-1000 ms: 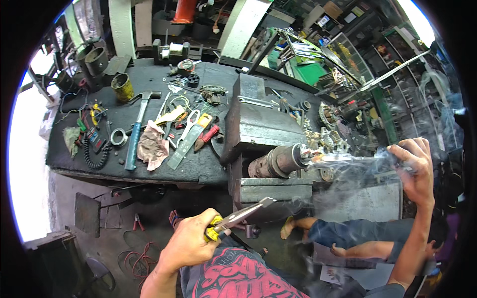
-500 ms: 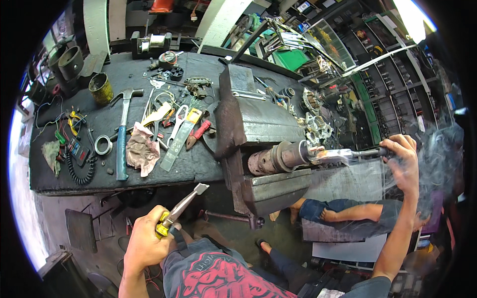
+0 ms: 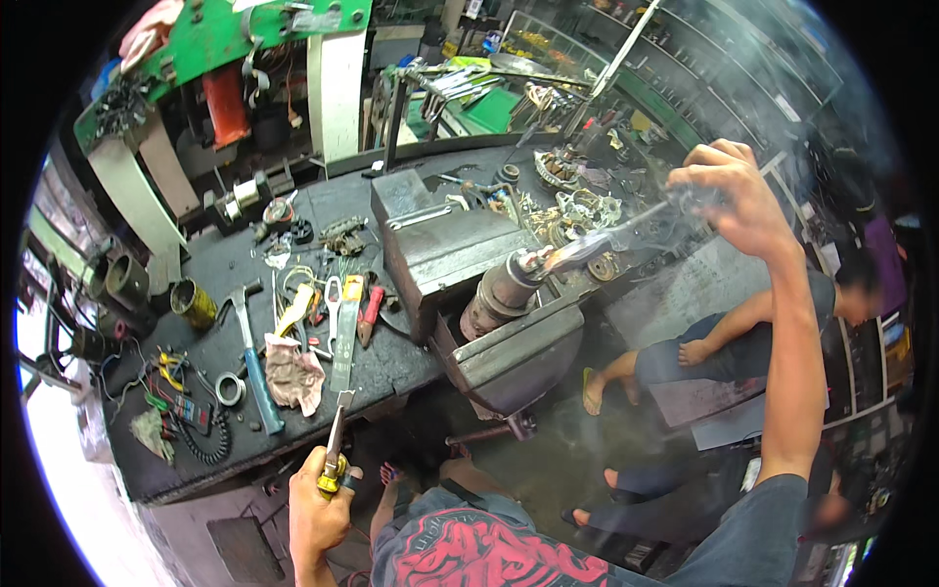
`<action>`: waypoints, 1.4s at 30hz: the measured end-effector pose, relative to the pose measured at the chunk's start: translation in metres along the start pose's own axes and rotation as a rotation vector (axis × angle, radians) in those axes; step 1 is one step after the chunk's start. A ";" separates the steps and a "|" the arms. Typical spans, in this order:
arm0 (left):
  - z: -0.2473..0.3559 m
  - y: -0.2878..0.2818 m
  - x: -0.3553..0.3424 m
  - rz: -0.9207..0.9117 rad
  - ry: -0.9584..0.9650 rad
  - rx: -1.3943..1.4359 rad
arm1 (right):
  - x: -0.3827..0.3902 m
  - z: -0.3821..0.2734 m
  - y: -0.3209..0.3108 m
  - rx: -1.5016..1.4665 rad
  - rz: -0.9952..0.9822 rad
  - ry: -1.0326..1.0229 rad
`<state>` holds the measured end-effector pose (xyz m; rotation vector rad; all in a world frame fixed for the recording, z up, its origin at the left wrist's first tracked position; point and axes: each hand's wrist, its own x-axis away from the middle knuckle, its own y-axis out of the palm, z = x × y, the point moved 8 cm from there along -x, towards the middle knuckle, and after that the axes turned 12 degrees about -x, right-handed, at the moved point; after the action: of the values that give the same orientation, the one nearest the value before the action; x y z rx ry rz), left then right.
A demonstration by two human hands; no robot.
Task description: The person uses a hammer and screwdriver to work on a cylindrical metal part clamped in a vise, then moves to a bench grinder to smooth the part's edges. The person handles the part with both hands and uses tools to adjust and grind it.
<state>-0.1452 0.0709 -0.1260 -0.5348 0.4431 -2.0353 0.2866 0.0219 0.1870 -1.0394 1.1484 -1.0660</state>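
Observation:
My left hand (image 3: 321, 504) is closed round the yellow handle of a scraper-like tool (image 3: 335, 435) with a flat, wide metal tip, held upright off the bench's front edge. Raised on the right, my right hand (image 3: 729, 201) grips the dark handle of a long metal tool (image 3: 626, 230). Motion blurs its shank, and its wide bright end reaches the top of a rusty cylindrical metal part (image 3: 497, 298). That part sits tilted between the jaws of a large bench vise (image 3: 523, 357). Smoke drifts around my right hand and the tool.
On the black bench (image 3: 381, 377) lie a blue-handled hammer (image 3: 256, 367), a crumpled rag (image 3: 293, 377), red-handled pliers (image 3: 370, 315) and a wrench (image 3: 419, 217). A yellow can (image 3: 194, 303) stands at left. Someone sits at right, a bare leg (image 3: 611, 377) beyond the vise.
The view has swung right and tilted. My right hand has risen, lifting the tool's handle to a steeper slant. The cylindrical part now tilts more upright in view. Both hands keep their holds.

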 end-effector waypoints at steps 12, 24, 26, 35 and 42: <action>0.002 0.016 0.011 0.102 -0.108 0.098 | 0.025 0.014 -0.008 -0.087 0.155 -0.021; 0.067 0.053 0.001 0.395 -0.134 0.231 | 0.049 0.074 -0.010 -0.101 0.346 -0.212; 0.082 0.062 0.000 0.397 -0.176 0.193 | 0.048 0.080 -0.002 -0.109 0.359 -0.242; 0.138 0.084 0.003 0.415 -0.257 -0.075 | 0.037 0.095 0.025 -0.240 0.420 -0.334; 0.141 0.078 0.009 0.463 -0.257 -0.065 | 0.037 0.106 0.034 -0.303 0.431 -0.255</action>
<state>-0.0188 0.0121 -0.0459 -0.6561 0.4325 -1.4917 0.3988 -0.0005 0.1599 -1.0607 1.2714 -0.4152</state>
